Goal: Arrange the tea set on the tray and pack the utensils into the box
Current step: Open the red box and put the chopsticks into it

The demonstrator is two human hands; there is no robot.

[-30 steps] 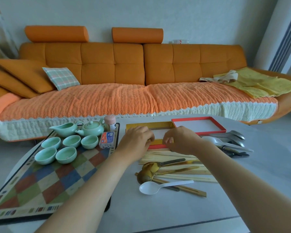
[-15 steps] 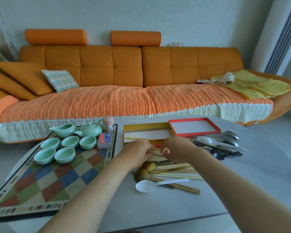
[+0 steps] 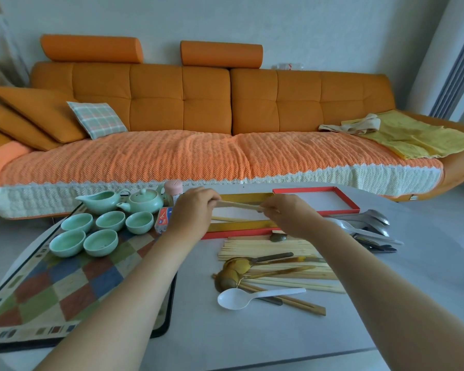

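Presently a pale wooden chopstick [image 3: 239, 205] is held level above the box [image 3: 241, 226], pinched at one end by the left hand [image 3: 192, 210] and at the other by the right hand [image 3: 284, 212]; both hands are closed on it, well apart from each other. The box is shallow, gold-walled and red-edged, and stands just beyond the loose chopsticks [image 3: 268, 249], with a single stick [image 3: 227, 219] already lying on its white floor. Its red-rimmed lid [image 3: 316, 200] is set touching the box's right end, open side up. Metal spoons [image 3: 370, 219] are heaped to the right of the lid, near the curved table edge. Bare grey tabletop [image 3: 252, 338] is left open in front, between the forearms.

Brass-coloured spoons [image 3: 233, 274] lie across the nearer chopsticks, and a white plastic spoon [image 3: 236, 298] rests just in front of them. On the chequered tray [image 3: 38, 298], at its far end, five glazed pale-green cups [image 3: 99, 234] are grouped in two rows, with a pitcher [image 3: 99, 202] and a lidded teapot [image 3: 145, 202] behind them. A small printed packet [image 3: 163, 219] is seen by the tray's right edge; its writing cannot be read.
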